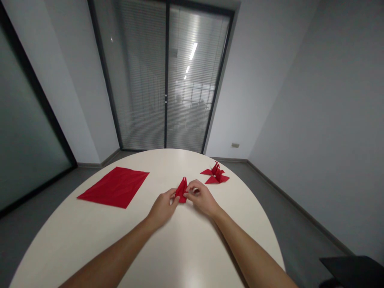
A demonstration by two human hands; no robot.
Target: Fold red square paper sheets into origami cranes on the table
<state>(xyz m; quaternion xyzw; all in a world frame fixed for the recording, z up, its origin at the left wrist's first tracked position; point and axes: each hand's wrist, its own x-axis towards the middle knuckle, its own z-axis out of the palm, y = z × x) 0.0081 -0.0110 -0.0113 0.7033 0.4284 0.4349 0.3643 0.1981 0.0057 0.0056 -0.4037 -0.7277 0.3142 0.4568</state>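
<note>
A piece of folded red origami paper point(181, 190), with two narrow points at its top, is held up over the middle of the table. My left hand point(163, 208) grips its left side, thumb in front and fingers behind. On its right edge, my right hand point(201, 197) pinches the paper between thumb and fingertips. The fingers behind the paper are partly hidden. To the right and farther back, folded red paper cranes point(216, 174) with spread wings sit close together, overlapping in view.
A red paper sheet point(115, 187), creased and unfolded, lies at the left of the round white table point(168, 158). Past the table's far edge stands a glass partition with blinds point(144, 88). A black chair part point(355, 268) shows at the lower right.
</note>
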